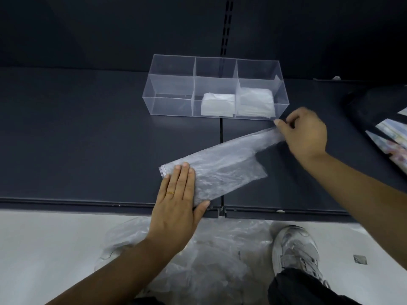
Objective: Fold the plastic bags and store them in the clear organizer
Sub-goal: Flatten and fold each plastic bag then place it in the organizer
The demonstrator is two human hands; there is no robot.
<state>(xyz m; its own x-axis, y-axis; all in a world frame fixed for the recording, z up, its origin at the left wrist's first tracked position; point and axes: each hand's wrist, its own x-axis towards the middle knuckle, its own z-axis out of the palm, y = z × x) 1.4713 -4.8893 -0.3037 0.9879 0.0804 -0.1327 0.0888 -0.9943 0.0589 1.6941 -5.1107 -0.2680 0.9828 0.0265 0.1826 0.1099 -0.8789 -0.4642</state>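
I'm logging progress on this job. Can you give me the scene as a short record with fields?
bag: lies flat and slanted on the shelf
left hand: presses flat on the bag's near end
right hand: pinches the bag's far end
organizer: three compartments; nothing visible in the left one
middle compartment: folded bag
right compartment: folded bags, count unclear
floor: loose bags in a pile

Likely a shop: a dark metal display shelf (88,139) spans mid-frame, with a slotted upright (226,25) at top centre and pale floor (55,249) below.
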